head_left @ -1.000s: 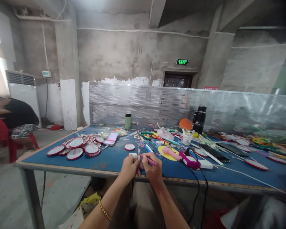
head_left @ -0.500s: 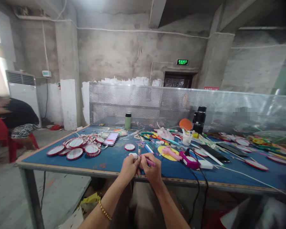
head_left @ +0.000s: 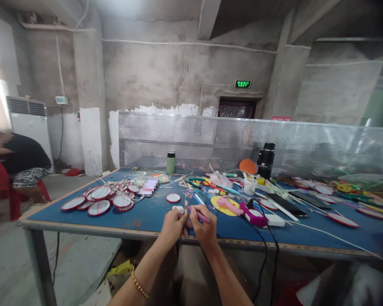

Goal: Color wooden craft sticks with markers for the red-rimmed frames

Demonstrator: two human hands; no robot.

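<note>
My left hand [head_left: 172, 223] is closed on a narrow, flat wooden stick [head_left: 186, 201] that points up and away at the table's near edge. Something white [head_left: 178, 209] shows at the left hand's fingers; whether it is a wrapping or a held thing I cannot tell. In my right hand [head_left: 206, 225] is a pink-purple marker [head_left: 203, 217], gripped like a pen, its front end turned toward the stick. Fingers hide the marker's tip, so contact is unclear. Just beyond the hands lies a round white disc with a red rim [head_left: 173, 198].
A pile of red-rimmed discs [head_left: 98, 207] lies left on the blue table [head_left: 137, 223]. To the right are a pink glue gun [head_left: 228, 205], a yellow disc [head_left: 217, 203], a purple box with cords [head_left: 253, 216] and a black flask [head_left: 266, 160]. A person sits far left.
The view has shifted slightly. Both hands keep nearly the same pose around the stick and marker, with only a tiny movement of the right hand.
</note>
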